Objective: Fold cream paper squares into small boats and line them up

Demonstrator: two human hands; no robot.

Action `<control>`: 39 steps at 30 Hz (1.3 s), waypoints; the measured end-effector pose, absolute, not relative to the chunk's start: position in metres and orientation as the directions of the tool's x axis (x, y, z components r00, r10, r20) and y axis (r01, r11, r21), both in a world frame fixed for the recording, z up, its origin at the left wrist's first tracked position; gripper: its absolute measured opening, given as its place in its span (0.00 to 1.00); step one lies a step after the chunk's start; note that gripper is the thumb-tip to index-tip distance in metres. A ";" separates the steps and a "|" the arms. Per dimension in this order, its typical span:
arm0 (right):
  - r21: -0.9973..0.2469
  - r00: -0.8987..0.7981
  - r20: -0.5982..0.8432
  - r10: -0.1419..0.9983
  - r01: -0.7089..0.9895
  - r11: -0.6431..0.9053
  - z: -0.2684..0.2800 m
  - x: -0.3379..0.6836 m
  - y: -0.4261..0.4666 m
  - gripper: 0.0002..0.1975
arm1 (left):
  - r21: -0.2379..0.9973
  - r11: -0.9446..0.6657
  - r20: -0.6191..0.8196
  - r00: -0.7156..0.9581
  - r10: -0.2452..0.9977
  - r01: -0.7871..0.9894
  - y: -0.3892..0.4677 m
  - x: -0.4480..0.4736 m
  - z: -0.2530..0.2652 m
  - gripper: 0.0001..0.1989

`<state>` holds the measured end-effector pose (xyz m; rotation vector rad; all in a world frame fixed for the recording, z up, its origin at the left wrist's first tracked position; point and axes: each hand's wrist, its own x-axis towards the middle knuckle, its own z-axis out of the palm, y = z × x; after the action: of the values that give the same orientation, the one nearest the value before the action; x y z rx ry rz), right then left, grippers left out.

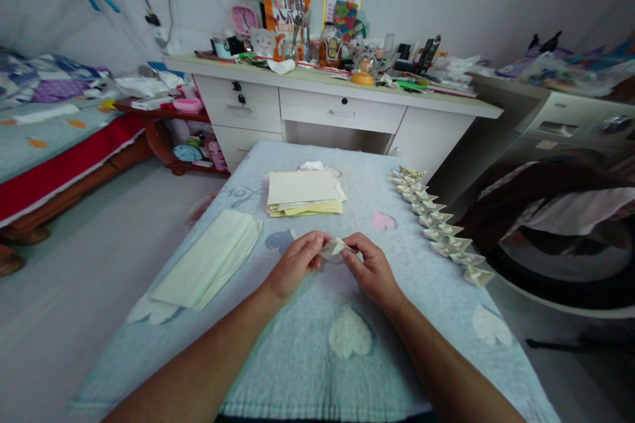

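Note:
Between my two hands is a small folded paper boat (335, 250), pale and pointed, held just above the cloth-covered table. My left hand (300, 263) pinches its left end with thumb and fingers. At its right end, my right hand (370, 269) grips the paper the same way. A row of several finished paper boats (443, 231) runs along the table's right side. Beyond my hands lies a stack of paper sheets (305, 188), cream on top with yellow below. Pale green folded sheets (208, 258) rest to the left of my left hand.
A light blue patterned cloth (297, 357) covers the table. Behind it stands a white desk (342, 102) crowded with a jar, an orange snack bag (282, 10) and small items. A bed (59, 125) is at the left, a washing machine (560, 198) at the right.

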<state>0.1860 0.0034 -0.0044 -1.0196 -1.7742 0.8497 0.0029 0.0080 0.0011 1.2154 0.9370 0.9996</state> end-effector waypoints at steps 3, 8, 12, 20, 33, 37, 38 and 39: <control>-0.942 -0.238 0.266 0.934 0.140 0.304 -0.009 0.185 0.004 0.08 | 0.998 -0.064 0.069 0.331 0.941 -0.026 0.007 0.002 0.006 0.16; -0.978 -0.229 0.206 0.951 -0.018 0.208 -0.013 0.182 0.003 0.10 | 0.996 -0.089 0.087 0.307 0.948 -0.007 0.009 0.003 0.002 0.13; -0.969 -0.276 0.216 0.937 0.056 0.240 -0.009 0.179 0.000 0.07 | 0.999 -0.036 0.039 0.274 0.961 -0.015 0.011 0.003 -0.006 0.14; -0.854 -0.315 0.353 0.881 0.277 0.441 -0.004 0.176 -0.004 0.11 | 0.998 0.043 -0.029 0.253 0.967 -0.052 0.011 0.005 -0.006 0.13; -0.776 -0.296 0.426 0.855 0.367 0.513 -0.003 0.173 -0.003 0.02 | 0.987 -0.080 0.054 0.183 0.982 0.139 0.011 0.008 -0.009 0.12; -0.826 -0.281 0.399 0.873 0.303 0.475 -0.005 0.173 -0.001 0.04 | 0.988 -0.072 0.047 0.184 0.982 0.136 0.009 0.008 -0.007 0.12; -0.832 -0.277 0.396 0.876 0.295 0.469 -0.005 0.173 -0.001 0.04 | 0.988 -0.073 0.046 0.184 0.982 0.140 0.009 0.008 -0.008 0.12; -0.837 -0.274 0.393 0.878 0.288 0.464 -0.005 0.173 -0.001 0.04 | 0.986 -0.076 0.048 0.184 0.982 0.147 0.009 0.008 -0.008 0.12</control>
<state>0.1728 -0.0008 -0.0052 -0.9906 -1.7994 0.8099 0.0085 0.0088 -0.0081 1.4482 1.1523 1.0412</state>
